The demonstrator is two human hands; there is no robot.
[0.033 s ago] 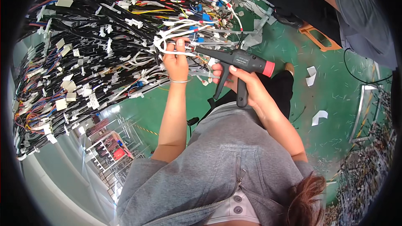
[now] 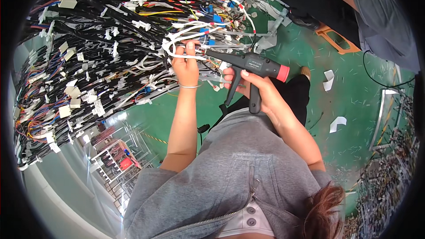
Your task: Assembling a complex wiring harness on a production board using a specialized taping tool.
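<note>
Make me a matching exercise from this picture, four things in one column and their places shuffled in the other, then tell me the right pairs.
Things
1. Right hand
2. Left hand
3. Pale wristband
4. Red end cap

Places
A. Around one wrist
B. At the rear of the black gun-shaped tool
C. At the white cables, near the tool's tip
D. On the tool's grip

Pairs: 1-D, 2-C, 3-A, 4-B

A grey short-sleeved top [image 2: 212,172] with a metal zip [image 2: 201,218], lower centre; pale shirt [image 2: 237,229], round buttons [image 2: 251,222]; thin wristband [image 2: 190,86]; black trousers [image 2: 298,99].
</note>
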